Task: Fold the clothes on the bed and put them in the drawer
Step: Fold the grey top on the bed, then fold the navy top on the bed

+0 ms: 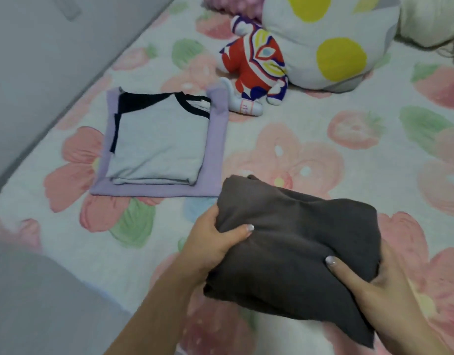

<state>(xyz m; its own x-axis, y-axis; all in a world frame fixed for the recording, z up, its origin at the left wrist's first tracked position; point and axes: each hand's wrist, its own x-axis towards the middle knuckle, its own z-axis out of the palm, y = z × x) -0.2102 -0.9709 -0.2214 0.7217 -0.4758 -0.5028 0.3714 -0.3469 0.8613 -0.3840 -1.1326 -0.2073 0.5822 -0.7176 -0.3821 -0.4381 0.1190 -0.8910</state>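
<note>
A folded dark grey garment (292,242) is held a little above the flowered bed sheet (310,129). My left hand (213,242) grips its left edge, thumb on top. My right hand (374,285) grips its right edge, thumb pressed on the cloth. To the upper left lies a folded stack: a light grey shirt with black trim (159,142) on top of a folded lilac garment (215,149). No drawer is in view.
A red, white and blue plush toy (254,70) lies behind the stack. A white pillow with yellow dots (331,39) sits at the back. A grey wall (41,60) runs along the bed's left side.
</note>
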